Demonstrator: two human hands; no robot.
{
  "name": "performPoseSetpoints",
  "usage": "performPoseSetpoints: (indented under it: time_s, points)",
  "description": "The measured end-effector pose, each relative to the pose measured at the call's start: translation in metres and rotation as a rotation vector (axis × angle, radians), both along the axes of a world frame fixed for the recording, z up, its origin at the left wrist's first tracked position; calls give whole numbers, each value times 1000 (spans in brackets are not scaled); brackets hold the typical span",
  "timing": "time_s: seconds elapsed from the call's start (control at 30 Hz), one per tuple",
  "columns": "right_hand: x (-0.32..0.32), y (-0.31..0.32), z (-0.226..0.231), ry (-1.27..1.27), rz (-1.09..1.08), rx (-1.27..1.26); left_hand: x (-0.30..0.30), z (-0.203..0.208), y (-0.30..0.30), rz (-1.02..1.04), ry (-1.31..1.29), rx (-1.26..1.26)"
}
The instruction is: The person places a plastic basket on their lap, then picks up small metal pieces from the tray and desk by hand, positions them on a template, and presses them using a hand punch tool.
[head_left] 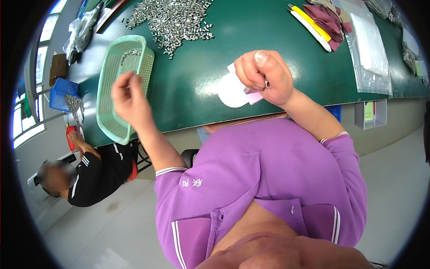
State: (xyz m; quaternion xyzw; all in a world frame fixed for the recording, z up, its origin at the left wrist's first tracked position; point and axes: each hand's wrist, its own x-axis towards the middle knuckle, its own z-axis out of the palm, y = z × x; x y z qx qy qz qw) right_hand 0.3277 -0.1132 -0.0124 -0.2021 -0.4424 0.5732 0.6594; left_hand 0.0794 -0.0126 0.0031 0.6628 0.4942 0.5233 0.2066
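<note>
My left hand hangs over the near part of a pale green plastic basket. Its fingers are curled toward the thumb and slightly blurred, so I cannot make out what is between them. A few small shiny metal pieces lie in the basket's far part. My right hand is closed in a fist, thumb on top, with a bit of small silvery metal showing between the fingers. Below that fist, a white rounded card and a pinkish slip lie on the green table, partly covered by the hand.
A heap of small silvery metal parts spreads across the far table. Farther right are a yellow-and-white strip, maroon cloth and clear plastic bags. At left, a person in black works near a blue bin.
</note>
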Motion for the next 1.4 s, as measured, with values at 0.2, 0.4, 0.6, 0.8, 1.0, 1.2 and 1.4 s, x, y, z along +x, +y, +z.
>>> performPoseSetpoints:
  time_s: [0.2,0.4,0.6,0.8,1.0,1.2,1.4]
  points:
    - [-3,0,1,-17,6,18,-43,13,47,316,808,450]
    - [1,0,0,-4,12,3,41,-14,27,-110,612,56]
    - [0,0,-1,2,15,-1,66,-43,44,-33,736,-104]
    - [-1,-1,-1,11,17,10,70,-41,39,-75,718,-133]
    - [2,-1,-1,45,-1,27,81,-25,-21,-398,358,-249]
    - [5,-2,3,31,-54,30,88,-32,-75,-686,400,-152]
    - [3,-2,4,-38,-74,-14,90,-40,-76,-766,437,-50]
